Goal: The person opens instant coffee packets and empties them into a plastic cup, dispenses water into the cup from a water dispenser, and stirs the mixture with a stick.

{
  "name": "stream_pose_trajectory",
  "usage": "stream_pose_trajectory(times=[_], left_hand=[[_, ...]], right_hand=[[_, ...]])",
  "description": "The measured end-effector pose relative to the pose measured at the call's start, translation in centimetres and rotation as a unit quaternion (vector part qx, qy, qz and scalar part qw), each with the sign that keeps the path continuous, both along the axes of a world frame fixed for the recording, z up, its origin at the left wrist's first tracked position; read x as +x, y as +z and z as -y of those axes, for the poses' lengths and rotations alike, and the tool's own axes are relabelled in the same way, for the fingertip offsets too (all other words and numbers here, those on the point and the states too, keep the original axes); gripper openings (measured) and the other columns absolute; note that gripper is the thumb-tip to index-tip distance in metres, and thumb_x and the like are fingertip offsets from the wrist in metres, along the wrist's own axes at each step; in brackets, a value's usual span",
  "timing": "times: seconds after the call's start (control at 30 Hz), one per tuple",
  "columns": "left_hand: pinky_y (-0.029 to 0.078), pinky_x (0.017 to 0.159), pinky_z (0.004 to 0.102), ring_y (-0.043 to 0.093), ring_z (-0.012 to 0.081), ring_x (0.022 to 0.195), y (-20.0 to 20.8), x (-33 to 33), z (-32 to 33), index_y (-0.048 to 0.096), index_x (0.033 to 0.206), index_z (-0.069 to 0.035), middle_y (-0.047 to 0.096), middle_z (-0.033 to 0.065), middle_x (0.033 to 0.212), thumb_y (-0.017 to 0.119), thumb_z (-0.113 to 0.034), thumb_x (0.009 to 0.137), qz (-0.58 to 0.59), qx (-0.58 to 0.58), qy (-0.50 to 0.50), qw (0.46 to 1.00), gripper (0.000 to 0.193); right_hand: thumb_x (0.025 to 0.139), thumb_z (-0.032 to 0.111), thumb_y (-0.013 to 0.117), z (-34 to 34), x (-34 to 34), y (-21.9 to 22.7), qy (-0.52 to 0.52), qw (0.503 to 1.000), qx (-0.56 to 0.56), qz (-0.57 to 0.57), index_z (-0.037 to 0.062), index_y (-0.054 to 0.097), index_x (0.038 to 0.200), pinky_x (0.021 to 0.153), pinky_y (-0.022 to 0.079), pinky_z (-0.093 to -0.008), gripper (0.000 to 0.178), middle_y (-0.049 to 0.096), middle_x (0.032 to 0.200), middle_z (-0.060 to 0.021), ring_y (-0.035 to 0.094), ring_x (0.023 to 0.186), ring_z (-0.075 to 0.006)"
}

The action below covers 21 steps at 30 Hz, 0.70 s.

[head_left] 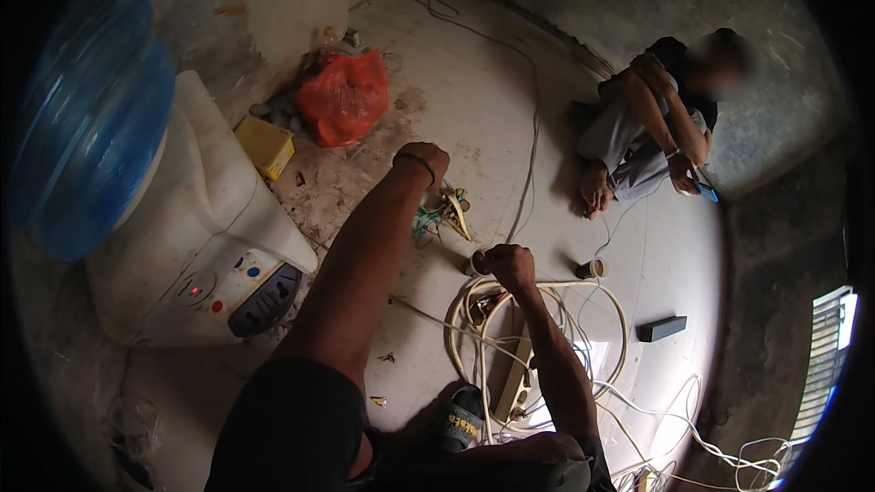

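My left hand (428,162) is closed in a fist, a dark band round its wrist. Just beyond its fingers is a tangled bundle of yellow and green strips (454,215); whether the fist grips any of it I cannot tell. With its fingers closed, my right hand (512,266) holds a small cup (477,263), mostly hidden by the fingers. A second small cup (592,269) with a pale rim stands on the floor to the right.
At left, a white water dispenser (205,210) carries a blue bottle (91,137). Beyond lie a yellow box (265,147) and a red plastic bag (344,98). Coiled cable (625,337) and a power strip (513,378) lie near my right forearm. Another person (652,118) sits by the wall, holding a phone.
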<state>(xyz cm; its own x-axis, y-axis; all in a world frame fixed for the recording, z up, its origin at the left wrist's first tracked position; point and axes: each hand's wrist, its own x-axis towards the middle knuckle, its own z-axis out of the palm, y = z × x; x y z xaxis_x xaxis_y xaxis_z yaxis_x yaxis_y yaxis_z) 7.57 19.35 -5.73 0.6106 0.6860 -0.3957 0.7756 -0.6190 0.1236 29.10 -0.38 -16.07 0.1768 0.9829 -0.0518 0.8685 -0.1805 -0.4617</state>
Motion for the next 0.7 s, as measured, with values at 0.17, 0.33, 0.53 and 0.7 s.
stream_pose_trajectory(times=[0.17, 0.33, 0.53, 0.7], left_hand=[[0.056, 0.079, 0.0440, 0.068, 0.0315, 0.095, -0.2, 0.5, -0.3, 0.071, 0.099, 0.000, 0.070, 0.0196, 0.100, 0.063, -0.007, 0.077, -0.009, 0.000, -0.005, 1.000, 0.024], [0.056, 0.080, 0.0436, 0.068, 0.0325, 0.095, 0.1, 0.3, 0.2, 0.071, 0.098, 0.000, 0.070, 0.0205, 0.100, 0.063, -0.008, 0.077, -0.013, -0.001, -0.002, 1.000, 0.023], [0.055, 0.081, 0.0442, 0.068, 0.0338, 0.096, 0.4, -0.4, 0.2, 0.071, 0.096, 0.001, 0.069, 0.0218, 0.100, 0.062, -0.006, 0.075, 0.001, -0.017, 0.012, 1.000, 0.023], [0.058, 0.073, 0.0455, 0.069, 0.0292, 0.086, -0.5, -0.9, -0.3, 0.074, 0.093, -0.006, 0.071, 0.0152, 0.095, 0.065, -0.013, 0.084, 0.002, 0.019, 0.004, 1.000, 0.014]], right_hand=[[0.077, 0.023, 0.073, 0.0, 0.6, -0.9, -0.010, 0.996, 0.089, -0.020, 0.0081, 0.077, 0.089, 0.069, 0.056, -0.0340, 0.020, 0.073, 0.082, -0.0111, 0.072, 0.075, -0.0239], [0.077, 0.024, 0.073, 0.0, 0.5, -0.4, -0.017, 0.997, 0.029, -0.068, 0.0079, 0.077, 0.091, 0.069, 0.055, -0.0342, 0.021, 0.074, 0.083, -0.0109, 0.072, 0.075, -0.0242], [0.077, 0.026, 0.073, 0.1, 0.7, -0.7, -0.010, 1.000, 0.023, -0.015, 0.0083, 0.076, 0.087, 0.068, 0.055, -0.0346, 0.021, 0.073, 0.082, -0.0106, 0.071, 0.074, -0.0259], [0.077, 0.027, 0.074, -0.1, 0.6, -0.7, -0.041, 0.995, 0.068, -0.062, 0.0087, 0.076, 0.085, 0.069, 0.055, -0.0352, 0.020, 0.073, 0.082, -0.0104, 0.071, 0.074, -0.0268]])
